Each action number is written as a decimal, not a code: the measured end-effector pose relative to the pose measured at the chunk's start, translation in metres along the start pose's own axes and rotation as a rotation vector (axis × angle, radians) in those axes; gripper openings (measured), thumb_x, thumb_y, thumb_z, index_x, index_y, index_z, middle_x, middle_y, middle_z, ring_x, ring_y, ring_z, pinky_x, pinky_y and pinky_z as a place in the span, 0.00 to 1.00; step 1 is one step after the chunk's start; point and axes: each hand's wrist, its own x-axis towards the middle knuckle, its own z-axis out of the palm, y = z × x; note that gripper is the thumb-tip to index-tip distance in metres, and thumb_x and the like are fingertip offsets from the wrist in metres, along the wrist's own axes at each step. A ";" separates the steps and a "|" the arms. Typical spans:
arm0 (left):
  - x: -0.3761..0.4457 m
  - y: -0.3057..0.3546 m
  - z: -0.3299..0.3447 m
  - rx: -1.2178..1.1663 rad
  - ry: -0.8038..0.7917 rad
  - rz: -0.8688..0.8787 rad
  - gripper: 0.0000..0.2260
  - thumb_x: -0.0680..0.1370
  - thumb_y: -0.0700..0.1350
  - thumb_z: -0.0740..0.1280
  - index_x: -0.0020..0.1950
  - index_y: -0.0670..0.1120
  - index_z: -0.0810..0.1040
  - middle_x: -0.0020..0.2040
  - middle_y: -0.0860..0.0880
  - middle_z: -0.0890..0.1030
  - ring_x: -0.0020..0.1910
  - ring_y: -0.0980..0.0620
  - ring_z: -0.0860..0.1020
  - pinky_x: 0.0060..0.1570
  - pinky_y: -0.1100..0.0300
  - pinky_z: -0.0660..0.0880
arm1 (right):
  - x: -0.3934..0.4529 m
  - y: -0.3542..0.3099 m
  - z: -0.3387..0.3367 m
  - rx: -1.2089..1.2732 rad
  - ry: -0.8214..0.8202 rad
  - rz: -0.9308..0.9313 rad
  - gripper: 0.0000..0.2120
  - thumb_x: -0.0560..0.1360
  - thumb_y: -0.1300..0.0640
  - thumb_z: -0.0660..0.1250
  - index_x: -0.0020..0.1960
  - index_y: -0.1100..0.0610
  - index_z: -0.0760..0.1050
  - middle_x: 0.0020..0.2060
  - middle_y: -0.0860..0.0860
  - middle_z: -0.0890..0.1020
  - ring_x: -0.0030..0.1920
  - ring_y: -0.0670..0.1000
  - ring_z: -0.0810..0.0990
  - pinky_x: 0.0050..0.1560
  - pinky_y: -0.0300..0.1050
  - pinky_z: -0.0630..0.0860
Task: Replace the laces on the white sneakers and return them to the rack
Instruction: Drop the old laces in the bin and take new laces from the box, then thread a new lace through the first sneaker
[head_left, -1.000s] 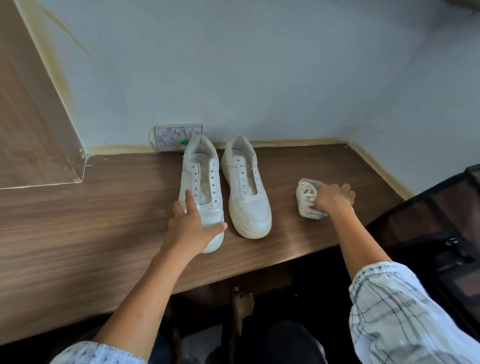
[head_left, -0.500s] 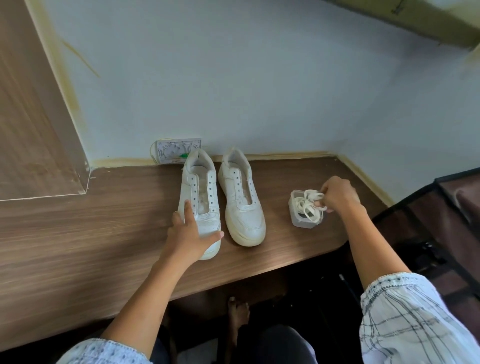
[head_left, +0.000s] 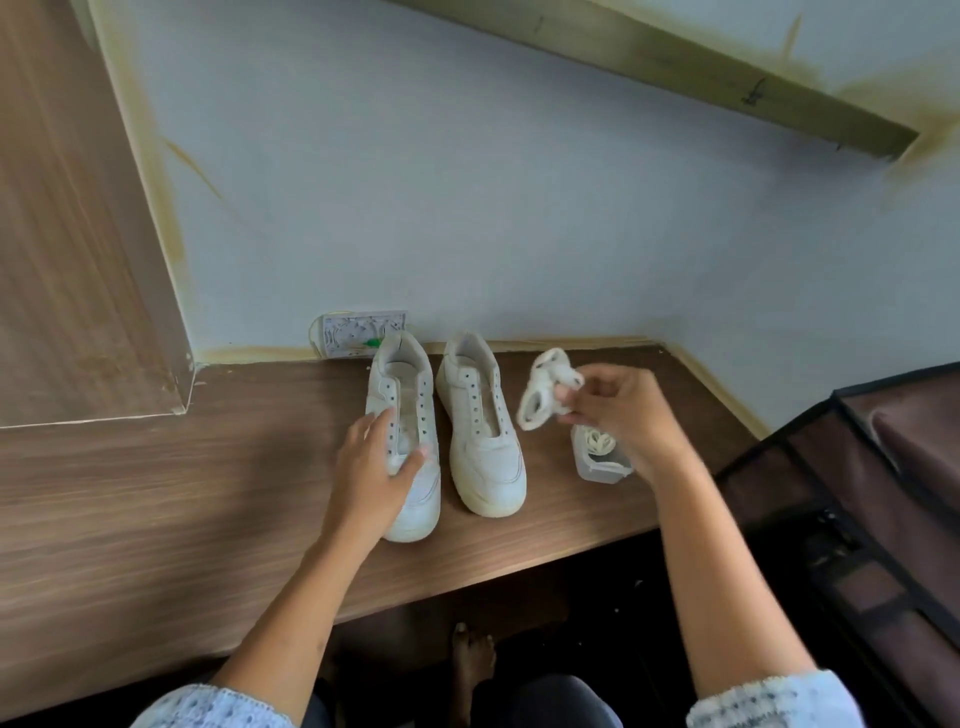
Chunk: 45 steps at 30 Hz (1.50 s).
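Above the container, my right hand pinches the lace bundle, while my left hand, fingers spread, rests on the left sneaker lying lengthwise leftward.

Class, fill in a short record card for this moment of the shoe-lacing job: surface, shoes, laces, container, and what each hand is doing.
surface: wooden desk against a pale wall
shoes: two white sneakers, left sneaker and right sneaker, side by side, eyelets empty
laces: white lace bundle lifted above the desk; more laces in the container
container: small clear plastic box, open, on the desk
left hand: rests on the left sneaker
right hand: pinches the lace bundle
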 end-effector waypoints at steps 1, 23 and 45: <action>0.000 0.005 -0.004 -0.119 0.049 0.038 0.23 0.79 0.52 0.65 0.73 0.48 0.69 0.70 0.48 0.70 0.68 0.50 0.70 0.64 0.61 0.68 | -0.007 0.005 0.016 0.075 -0.042 -0.022 0.11 0.70 0.62 0.74 0.51 0.65 0.81 0.44 0.60 0.85 0.45 0.56 0.84 0.49 0.48 0.82; -0.001 0.035 -0.014 -0.729 -0.244 0.013 0.15 0.75 0.49 0.68 0.58 0.44 0.82 0.52 0.52 0.85 0.54 0.55 0.82 0.52 0.69 0.75 | -0.023 0.077 0.101 0.442 -0.140 -0.111 0.16 0.75 0.74 0.62 0.49 0.58 0.84 0.47 0.60 0.85 0.50 0.57 0.84 0.51 0.47 0.80; 0.014 0.026 -0.005 -0.625 0.068 0.114 0.05 0.70 0.45 0.74 0.45 0.51 0.85 0.43 0.55 0.86 0.47 0.57 0.83 0.49 0.66 0.76 | -0.017 0.081 0.131 0.235 0.050 -0.185 0.08 0.76 0.59 0.71 0.55 0.58 0.82 0.43 0.54 0.85 0.48 0.51 0.84 0.53 0.42 0.79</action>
